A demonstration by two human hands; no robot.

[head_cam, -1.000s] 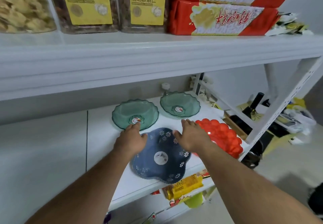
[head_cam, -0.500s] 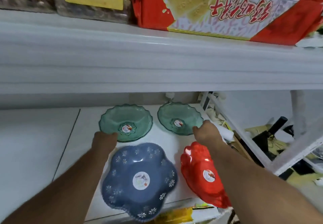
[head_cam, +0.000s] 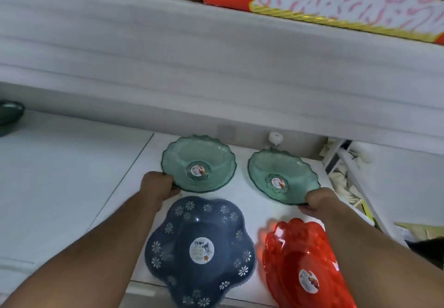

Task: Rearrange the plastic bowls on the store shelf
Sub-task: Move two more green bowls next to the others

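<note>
Both hands reach to the back row of the white shelf [head_cam: 72, 175], each at the near rim of its own bowl. The left hand [head_cam: 157, 187] pinches the front-left edge of the left green bowl [head_cam: 199, 163], fingers curled under the scalloped lip; the right hand [head_cam: 319, 200] grips the front-right edge of the right green bowl [head_cam: 281, 179] the same way. Each bowl lies directly beyond its hand, so either could be drawn forward or lifted without crossing arms. The two are translucent green plastic, round and shallow with wavy rims and a sticker at the centre. In front, between the forearms, sits an opaque blue flower-shaped bowl [head_cam: 200, 250] with white daisy prints; beside it, a glossy red bowl [head_cam: 305, 266] overhangs the shelf front, partly under the right forearm.
</note>
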